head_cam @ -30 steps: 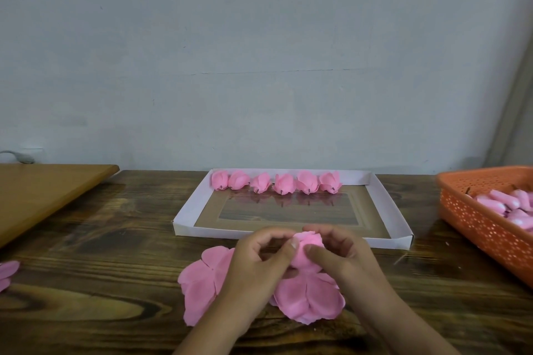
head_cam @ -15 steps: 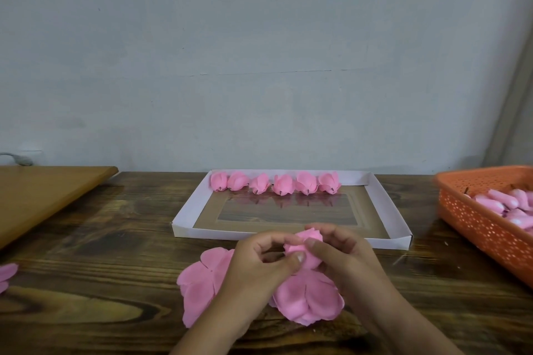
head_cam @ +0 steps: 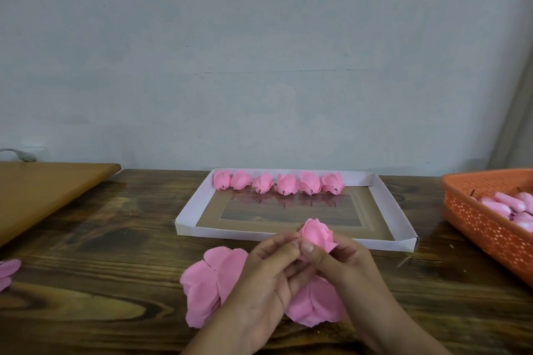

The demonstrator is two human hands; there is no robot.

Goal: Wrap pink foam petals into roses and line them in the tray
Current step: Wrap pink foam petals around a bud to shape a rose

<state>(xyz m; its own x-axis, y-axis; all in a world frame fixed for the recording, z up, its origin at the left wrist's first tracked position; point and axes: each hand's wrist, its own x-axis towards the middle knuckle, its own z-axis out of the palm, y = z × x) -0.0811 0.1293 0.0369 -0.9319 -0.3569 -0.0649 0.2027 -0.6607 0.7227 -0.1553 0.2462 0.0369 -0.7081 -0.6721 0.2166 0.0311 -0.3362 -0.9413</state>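
The rose bud (head_cam: 315, 235) has risen clear of the loose petals (head_cam: 215, 287) since a second ago and now sits pinched between both hands above the desk's near edge, just before the tray's (head_cam: 288, 235) front wall, so wrapping looks nearly done. Its long axis tilts, the closed tip pointing up and away toward the tray; the stem end is hidden, probably down in the fingers. The left hand (head_cam: 265, 277) and right hand (head_cam: 343, 261) both curl round it. Six finished roses (head_cam: 278, 183) line the tray's far edge.
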